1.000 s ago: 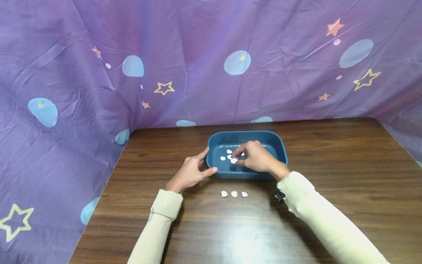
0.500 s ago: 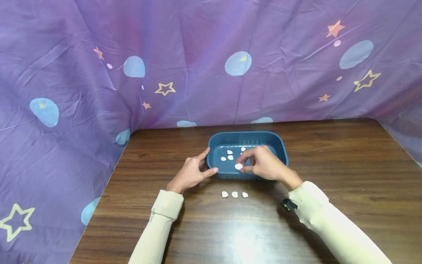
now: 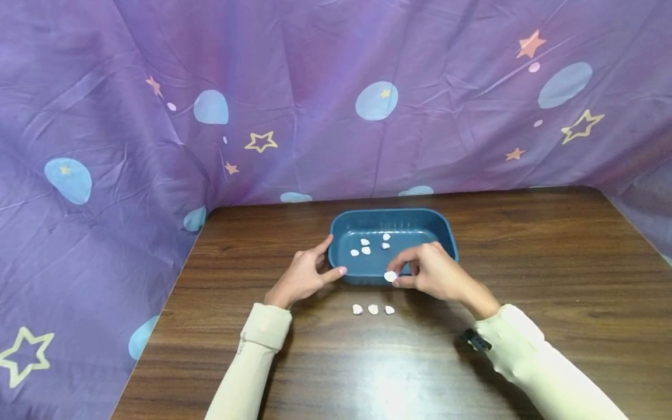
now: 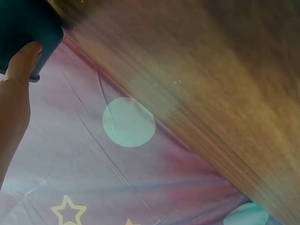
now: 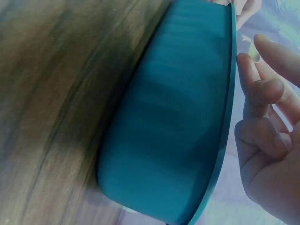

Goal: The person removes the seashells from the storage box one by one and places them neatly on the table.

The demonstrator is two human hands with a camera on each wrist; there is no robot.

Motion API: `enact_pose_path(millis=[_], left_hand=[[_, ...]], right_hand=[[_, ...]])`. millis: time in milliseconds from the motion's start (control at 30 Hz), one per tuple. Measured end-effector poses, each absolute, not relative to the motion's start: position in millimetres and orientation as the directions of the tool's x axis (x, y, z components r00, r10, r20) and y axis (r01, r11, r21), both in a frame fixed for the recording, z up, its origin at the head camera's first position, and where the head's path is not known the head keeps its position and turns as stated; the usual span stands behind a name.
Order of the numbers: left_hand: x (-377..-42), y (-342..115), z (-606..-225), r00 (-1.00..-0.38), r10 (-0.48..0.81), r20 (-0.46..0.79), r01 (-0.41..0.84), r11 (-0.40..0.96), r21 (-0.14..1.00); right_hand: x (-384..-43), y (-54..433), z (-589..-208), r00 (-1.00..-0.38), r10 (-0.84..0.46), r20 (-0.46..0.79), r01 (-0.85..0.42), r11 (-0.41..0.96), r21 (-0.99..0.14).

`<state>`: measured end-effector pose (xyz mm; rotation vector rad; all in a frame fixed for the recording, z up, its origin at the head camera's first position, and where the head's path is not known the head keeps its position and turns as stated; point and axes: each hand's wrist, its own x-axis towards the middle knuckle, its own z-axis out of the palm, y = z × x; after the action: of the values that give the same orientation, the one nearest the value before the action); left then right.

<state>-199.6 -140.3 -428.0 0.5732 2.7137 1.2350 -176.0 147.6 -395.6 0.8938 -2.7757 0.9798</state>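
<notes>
My right hand pinches a small flat white pebble between thumb and fingertips, over the front rim of the blue plastic basin. In the right wrist view the pebble shows only as a pale edge between the fingertips, beside the basin's rim. My left hand rests at the basin's left end, thumb and forefinger spread and straight against it. Several white pebbles lie on the basin floor. On the table in front, three more pebbles sit in a row.
The brown wooden table carries the basin near its back edge. A purple curtain with stars and blue shapes hangs behind and to the left. A dark device is at the right wrist below the pale sleeve.
My right hand has lifted the pebble from the basin floor and brought it toward me and to the right, over the front rim. My left hand has stayed put.
</notes>
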Motion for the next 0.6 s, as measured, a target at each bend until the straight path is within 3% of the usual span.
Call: enact_pose_path(millis=[600], left_hand=[[-200.3,-140.1,-428.1,-0.927,0.370,0.058,0.294,0.621,0.727]], right_hand=[[-155.2,160.1,-404.7,-0.839,-0.503,0.206,-0.518,0.625,-0.584]])
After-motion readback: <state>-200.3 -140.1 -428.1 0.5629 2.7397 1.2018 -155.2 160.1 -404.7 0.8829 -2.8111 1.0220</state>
